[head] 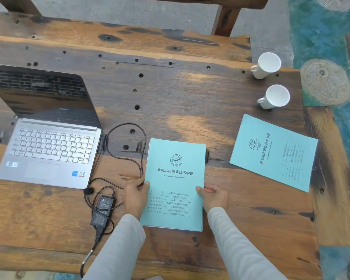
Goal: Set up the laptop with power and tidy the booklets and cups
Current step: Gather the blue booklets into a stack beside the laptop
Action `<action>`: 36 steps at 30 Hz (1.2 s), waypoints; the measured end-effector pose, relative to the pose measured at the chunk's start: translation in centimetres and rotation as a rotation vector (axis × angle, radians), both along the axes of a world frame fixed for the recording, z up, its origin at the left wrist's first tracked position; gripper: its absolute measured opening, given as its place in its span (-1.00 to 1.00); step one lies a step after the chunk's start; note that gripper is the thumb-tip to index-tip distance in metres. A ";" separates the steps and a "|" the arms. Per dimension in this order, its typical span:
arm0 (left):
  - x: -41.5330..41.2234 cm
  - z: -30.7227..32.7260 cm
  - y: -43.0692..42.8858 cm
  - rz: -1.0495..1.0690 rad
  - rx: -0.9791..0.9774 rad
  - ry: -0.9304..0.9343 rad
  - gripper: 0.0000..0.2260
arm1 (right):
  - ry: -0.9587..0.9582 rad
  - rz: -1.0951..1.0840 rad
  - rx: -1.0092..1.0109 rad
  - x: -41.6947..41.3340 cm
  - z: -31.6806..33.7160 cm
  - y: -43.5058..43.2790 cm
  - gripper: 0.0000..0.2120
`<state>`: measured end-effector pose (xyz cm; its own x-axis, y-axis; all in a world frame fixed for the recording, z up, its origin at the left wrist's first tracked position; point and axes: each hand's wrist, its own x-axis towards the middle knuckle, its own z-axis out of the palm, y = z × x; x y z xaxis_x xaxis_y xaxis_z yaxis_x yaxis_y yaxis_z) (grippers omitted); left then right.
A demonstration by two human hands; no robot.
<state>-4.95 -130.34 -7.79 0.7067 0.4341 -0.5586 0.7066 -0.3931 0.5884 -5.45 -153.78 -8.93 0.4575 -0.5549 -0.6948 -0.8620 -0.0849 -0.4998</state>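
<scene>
A silver laptop (49, 150) stands open at the left of the wooden table (170, 87), its screen dark. A black cable (127, 126) loops from its right side to a black power brick (103, 210) near the front edge. A teal booklet (175, 178) lies in front of me; my left hand (134, 196) grips its left edge and my right hand (214, 196) its right edge. A second teal booklet (273, 152) lies askew to the right. Two white cups (267, 65) (275, 97) stand at the far right.
The table's right edge runs just past the cups and the askew booklet, with a teal patterned floor (327, 47) beyond. A dark wooden bench or chair frame (226, 19) stands behind the table. The power cord trails off the front edge.
</scene>
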 end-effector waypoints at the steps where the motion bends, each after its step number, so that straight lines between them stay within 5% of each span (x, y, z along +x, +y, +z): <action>1: 0.0 0.1 -0.1 -0.001 0.008 0.002 -0.71 | 0.000 0.004 0.006 0.1 0.0 0.0 -0.81; 14: -0.4 4.0 -6.7 -0.100 0.175 -0.063 -0.57 | -0.055 0.409 0.117 2.2 1.3 -8.8 -0.81; 25: 4.5 6.1 -27.8 -0.263 -0.141 0.053 -0.44 | -0.052 0.458 -0.013 8.3 3.9 -26.6 -0.79; 30: 6.5 5.8 -34.8 0.201 -0.466 0.210 -0.90 | -0.079 0.579 -0.100 12.5 4.0 -31.5 -0.75; 33: 5.6 5.1 -39.1 0.360 -0.659 0.336 -0.64 | -0.091 0.636 -0.128 16.1 3.9 -33.4 -0.72; 36: 5.2 5.1 -42.3 0.532 -0.814 0.416 -0.60 | -0.086 0.720 -0.176 19.3 3.6 -34.8 -0.68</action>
